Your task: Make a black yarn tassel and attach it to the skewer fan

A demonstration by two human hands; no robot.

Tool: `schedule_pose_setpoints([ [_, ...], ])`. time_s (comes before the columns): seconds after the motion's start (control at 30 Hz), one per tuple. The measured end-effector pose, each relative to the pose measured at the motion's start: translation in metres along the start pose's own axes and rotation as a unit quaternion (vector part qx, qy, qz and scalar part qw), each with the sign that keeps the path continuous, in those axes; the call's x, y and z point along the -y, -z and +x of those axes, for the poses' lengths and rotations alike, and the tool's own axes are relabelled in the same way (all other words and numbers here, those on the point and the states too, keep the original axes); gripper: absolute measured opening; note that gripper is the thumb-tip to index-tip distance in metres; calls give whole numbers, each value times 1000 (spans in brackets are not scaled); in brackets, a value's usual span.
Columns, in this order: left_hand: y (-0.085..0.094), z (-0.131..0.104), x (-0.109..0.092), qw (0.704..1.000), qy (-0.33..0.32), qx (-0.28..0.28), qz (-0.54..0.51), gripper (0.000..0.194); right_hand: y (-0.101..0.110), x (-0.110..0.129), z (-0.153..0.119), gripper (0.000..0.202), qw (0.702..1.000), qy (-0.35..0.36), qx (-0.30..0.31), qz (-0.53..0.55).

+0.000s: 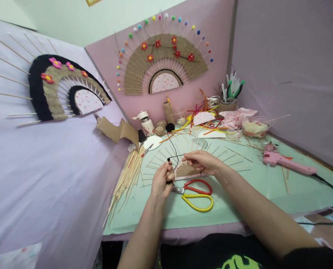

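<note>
My left hand [163, 178] is closed around a small bundle of black yarn [168, 160], with some of it showing above the thumb and below the palm. My right hand [201, 161] pinches a strand of the same yarn, which runs taut between both hands. Another length of yarn trails up toward a black ball [170, 127] at the back. Beneath my hands lies a half-round cardboard piece [187, 171] with thin sticks fanning out from it. Scissors [198, 195] with one red and one yellow handle rest just below, their blades partly hidden by my left hand.
Many thin wooden sticks [127, 175] are piled on the left. A pink glue gun [288, 162] with a black cord lies right. At the back stand a bottle [146, 124], a twine ball [160, 128] and a tool pot [228, 105]. Finished fans [166, 63] hang on the walls.
</note>
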State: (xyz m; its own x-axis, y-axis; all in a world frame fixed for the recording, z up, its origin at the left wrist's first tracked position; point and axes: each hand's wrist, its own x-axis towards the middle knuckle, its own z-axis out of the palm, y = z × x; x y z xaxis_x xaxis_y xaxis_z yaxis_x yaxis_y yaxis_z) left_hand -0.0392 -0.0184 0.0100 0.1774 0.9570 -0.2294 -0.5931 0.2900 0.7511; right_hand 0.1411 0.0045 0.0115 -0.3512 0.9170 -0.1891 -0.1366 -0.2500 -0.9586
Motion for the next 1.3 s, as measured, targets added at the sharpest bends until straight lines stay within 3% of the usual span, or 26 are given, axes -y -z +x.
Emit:
schedule_pose_setpoints([
  [0.13,-1,-4,4,998,50,10,-25,28,4,27,27,30,988,36,-49,-145],
  [0.27,-4,-11,11,994,84,42,-47,27,-14,45,55,21,963,84,-113,-229],
  [0.33,-5,-12,12,995,73,46,-56,25,-25,40,54,15,943,116,-156,-269],
  [0.43,-1,-10,13,997,36,35,-64,24,-35,18,31,20,905,206,-188,-323],
  [0.6,2,-5,18,997,-19,4,-79,27,-38,-17,-15,17,847,386,-107,-349],
  [0.7,0,-4,22,996,-34,-4,-80,32,-40,-26,-21,20,809,426,-126,-386],
  [0.8,-1,-5,23,997,-36,-12,-72,34,-42,-30,-18,21,789,434,-141,-411],
  [0.9,-2,-7,24,997,-35,-19,-72,36,-41,-33,-16,21,794,432,-141,-403],
  [1.17,-2,-5,35,995,-87,-27,-45,37,-43,-34,-17,10,850,376,-189,-316],
  [1.3,-2,-4,41,993,-103,-32,-37,39,-48,-39,-13,10,905,283,-202,-246],
])
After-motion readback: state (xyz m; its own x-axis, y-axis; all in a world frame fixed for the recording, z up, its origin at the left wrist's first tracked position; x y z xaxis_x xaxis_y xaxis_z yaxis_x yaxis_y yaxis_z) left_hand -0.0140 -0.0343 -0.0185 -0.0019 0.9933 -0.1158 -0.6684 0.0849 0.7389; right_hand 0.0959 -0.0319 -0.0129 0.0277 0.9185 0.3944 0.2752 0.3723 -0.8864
